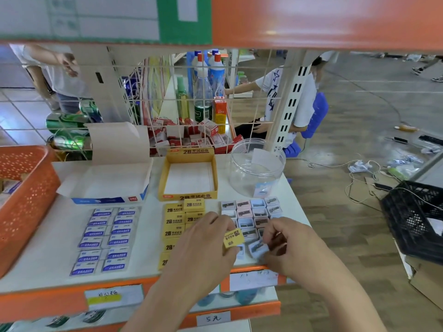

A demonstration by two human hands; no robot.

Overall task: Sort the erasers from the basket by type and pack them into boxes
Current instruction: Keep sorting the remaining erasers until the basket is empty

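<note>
My left hand (206, 245) pinches a yellow 2B eraser (233, 237) above the white shelf (43, 255). Beside it, my right hand (294, 245) curls its fingers over a small pastel eraser (257, 250) at the front of the pastel group (251, 212). Yellow 2B erasers (177, 221) lie in two columns, partly under my left hand. Blue-and-white ERASER pieces (107, 238) lie in two columns on the left. Behind them stand an open blue-and-white box (105, 180), an open yellow 2B box (189, 173) and a clear jar (257, 166). The orange basket (26, 197) sits far left.
A wire grid (191, 101) backs the shelf, with bottles, cans and red-and-white boxes behind it. An orange shelf (311, 22) hangs overhead. A black crate (417, 221) stands on the floor at right. A seated person (292, 101) is behind the shelf.
</note>
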